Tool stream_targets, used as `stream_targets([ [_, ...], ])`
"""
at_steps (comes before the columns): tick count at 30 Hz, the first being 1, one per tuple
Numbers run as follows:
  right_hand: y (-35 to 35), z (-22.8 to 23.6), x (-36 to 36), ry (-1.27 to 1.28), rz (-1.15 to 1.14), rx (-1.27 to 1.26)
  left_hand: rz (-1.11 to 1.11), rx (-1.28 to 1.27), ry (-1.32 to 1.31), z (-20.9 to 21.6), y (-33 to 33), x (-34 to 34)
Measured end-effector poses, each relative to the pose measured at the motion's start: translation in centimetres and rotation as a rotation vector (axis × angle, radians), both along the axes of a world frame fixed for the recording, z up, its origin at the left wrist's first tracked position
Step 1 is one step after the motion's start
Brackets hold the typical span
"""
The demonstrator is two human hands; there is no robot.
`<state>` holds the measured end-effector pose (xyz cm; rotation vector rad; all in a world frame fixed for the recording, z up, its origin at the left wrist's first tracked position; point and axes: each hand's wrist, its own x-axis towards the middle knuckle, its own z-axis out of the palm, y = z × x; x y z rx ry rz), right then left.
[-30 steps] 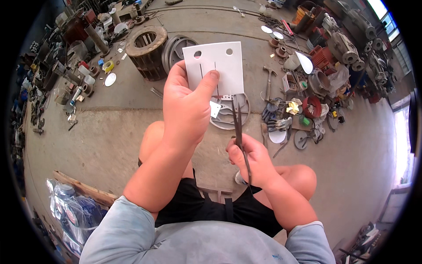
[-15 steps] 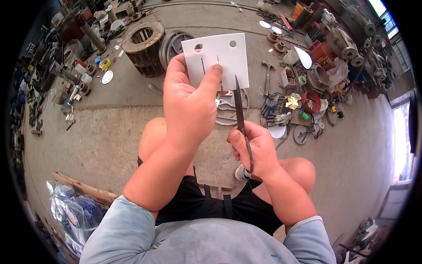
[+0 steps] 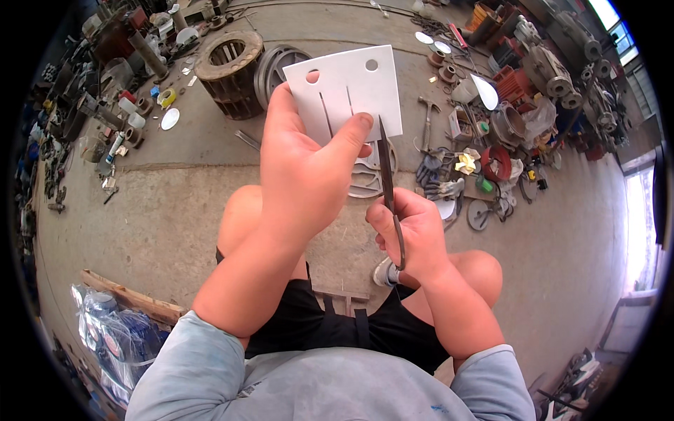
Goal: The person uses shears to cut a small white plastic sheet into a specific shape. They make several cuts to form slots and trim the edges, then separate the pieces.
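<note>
My left hand pinches a white sheet of card or thin plastic, thumb on the near face, fingers mostly behind. Two round holes sit near the sheet's top edge, and two narrow slits run up from its lower part. In my right hand are dark metal scissors, fingers wrapped round the handles. Their blades point up and meet the sheet's lower edge right of my left thumb. The blades look nearly closed, and whether they bite into the sheet cannot be made out.
Beyond the sheet stand a rusty slotted cylinder and a spoked metal wheel. A hammer, work gloves and a red ring lie to the right among machine parts. A plastic-wrapped bundle lies lower left by a wooden board.
The sheet has tilted and risen slightly. My left thumb has slid right across it, toward the scissors. My right hand and the scissors have shifted slightly right.
</note>
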<state>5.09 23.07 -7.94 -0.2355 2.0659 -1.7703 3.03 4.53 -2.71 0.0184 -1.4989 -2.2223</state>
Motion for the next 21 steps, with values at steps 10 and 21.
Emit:
stream_targets([
  [10, -0.9, 0.9, -0.3, -0.016, -0.099, -0.076, -0.006, -0.033, 0.011, 0.0, -0.2, 0.0],
  [21, -0.7, 1.2, -0.9, 0.025, -0.094, -0.033, -0.018, -0.062, -0.002, 0.1, -0.4, 0.2],
])
